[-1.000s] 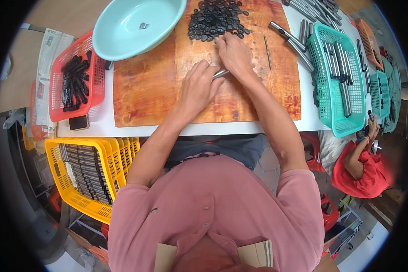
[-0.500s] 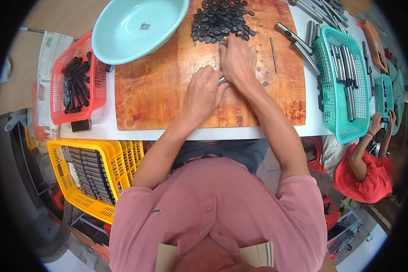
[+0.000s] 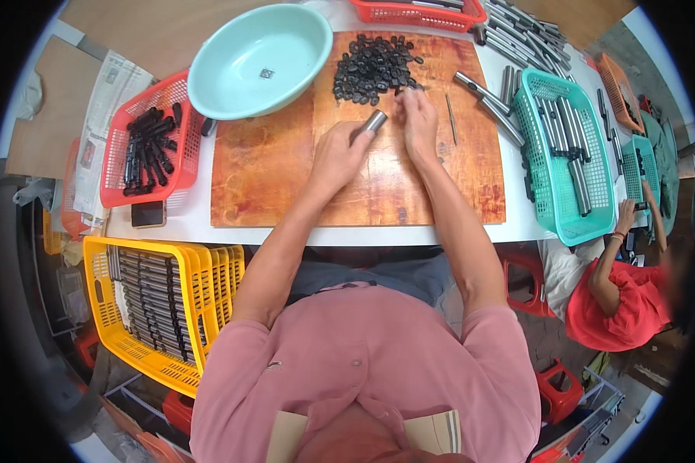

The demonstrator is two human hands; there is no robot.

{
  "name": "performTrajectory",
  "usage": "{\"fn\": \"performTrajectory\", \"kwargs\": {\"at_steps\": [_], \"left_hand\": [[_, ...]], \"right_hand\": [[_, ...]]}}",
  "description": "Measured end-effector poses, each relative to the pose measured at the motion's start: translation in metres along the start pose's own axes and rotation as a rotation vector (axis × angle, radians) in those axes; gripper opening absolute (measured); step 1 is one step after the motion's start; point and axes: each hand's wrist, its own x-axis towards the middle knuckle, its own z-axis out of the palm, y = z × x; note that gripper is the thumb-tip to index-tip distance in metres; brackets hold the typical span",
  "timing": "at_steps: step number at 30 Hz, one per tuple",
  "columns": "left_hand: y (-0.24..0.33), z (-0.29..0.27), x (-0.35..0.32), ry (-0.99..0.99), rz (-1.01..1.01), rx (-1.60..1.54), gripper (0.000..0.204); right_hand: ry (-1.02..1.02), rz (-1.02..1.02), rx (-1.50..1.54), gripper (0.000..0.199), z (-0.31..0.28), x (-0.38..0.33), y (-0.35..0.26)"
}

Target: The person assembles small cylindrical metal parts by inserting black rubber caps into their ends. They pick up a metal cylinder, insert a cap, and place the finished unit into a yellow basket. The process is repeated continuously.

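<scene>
Tube (image 3: 374,121) in left hand (image 3: 340,154), over the board (image 3: 270,170).
Left grip closed round tube; right hand (image 3: 418,119) w/ fingers pinched at edge of black caps pile (image 3: 372,68). Step, I'd judge: picking a cap. Next needs cap lined up w/ tube end.

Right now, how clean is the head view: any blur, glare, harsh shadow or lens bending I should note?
Head view: even daylight, soft shadows, no glare on the wooden board. Both the left hand, holding a metal tube, and the right hand at the pile of black caps look sharp. Fisheye bends the table edge, and a black rim masks the corners.
</scene>
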Motion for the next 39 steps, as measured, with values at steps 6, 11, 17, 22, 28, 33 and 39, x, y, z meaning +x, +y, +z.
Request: {"fn": "performTrajectory", "kwargs": {"at_steps": [6, 11, 17, 22, 28, 33, 39], "left_hand": [[-0.004, -0.024, 0.009, -0.164, -0.745, -1.018, 0.03], [-0.008, -0.025, 0.005, -0.158, -0.788, -1.13, 0.031], [-0.013, -0.016, 0.008, -0.043, -0.702, -1.068, 0.028], [0.004, -0.015, 0.032, -0.013, -0.482, -0.374, 0.038], [0.0, -0.006, 0.034, -0.004, -0.44, -0.202, 0.039], [-0.009, -0.002, 0.035, -0.03, -0.466, -0.312, 0.041], [-0.011, -0.001, 0.033, -0.024, -0.429, -0.386, 0.032]], "right_hand": [[-0.024, 0.017, -0.043, 0.04, -0.001, -0.008, -0.012], [0.076, -0.002, 0.083, 0.039, -0.004, -0.007, -0.003], [0.189, -0.004, 0.101, 0.031, -0.002, -0.007, -0.003], [0.289, -0.217, -0.371, 0.014, -0.003, 0.0, 0.002], [0.188, -0.187, -0.632, 0.024, 0.005, -0.002, -0.003], [0.16, -0.264, -0.781, 0.021, 0.006, -0.002, 0.005], [0.142, -0.249, -0.711, 0.019, 0.007, -0.003, 0.001]]}}
